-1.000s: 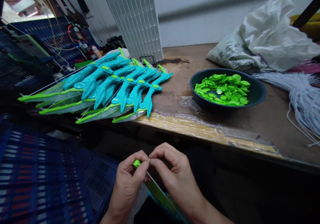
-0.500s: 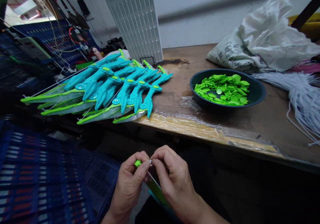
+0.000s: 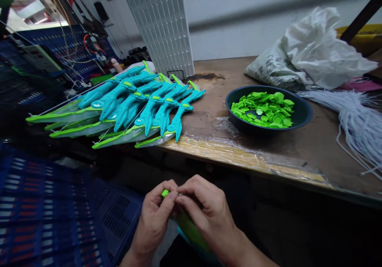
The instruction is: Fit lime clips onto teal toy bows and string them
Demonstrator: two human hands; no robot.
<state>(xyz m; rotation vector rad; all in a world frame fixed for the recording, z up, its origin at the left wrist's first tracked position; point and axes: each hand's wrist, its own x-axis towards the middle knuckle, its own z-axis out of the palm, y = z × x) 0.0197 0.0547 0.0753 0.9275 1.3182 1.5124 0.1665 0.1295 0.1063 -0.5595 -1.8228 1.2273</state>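
Observation:
Low in the view, my left hand (image 3: 153, 217) is closed around the green tip of a toy bow (image 3: 191, 229). Its green and turquoise body runs down behind my right hand (image 3: 210, 213), partly hidden. With thumb and forefinger pressed together, my right hand pinches the end of the white string at that tip; only a speck of it shows. The fingertips of both hands meet there. On the table ahead lies a pile of similar turquoise and green toy bows (image 3: 146, 108), strung with white cord.
A dark bowl (image 3: 304, 117) of small green plastic pieces (image 3: 265, 110) stands on the brown table (image 3: 209, 119). Bundled white strings (image 3: 358, 127) and a white sack (image 3: 274, 70) lie at right. Blue crates (image 3: 50, 211) stand at left. A ridged metal panel (image 3: 162, 28) leans behind.
My right fingertips have closed in over the string end at the bow tip, covering more of it. The view has shifted slightly; the piled bows and bowl stay put.

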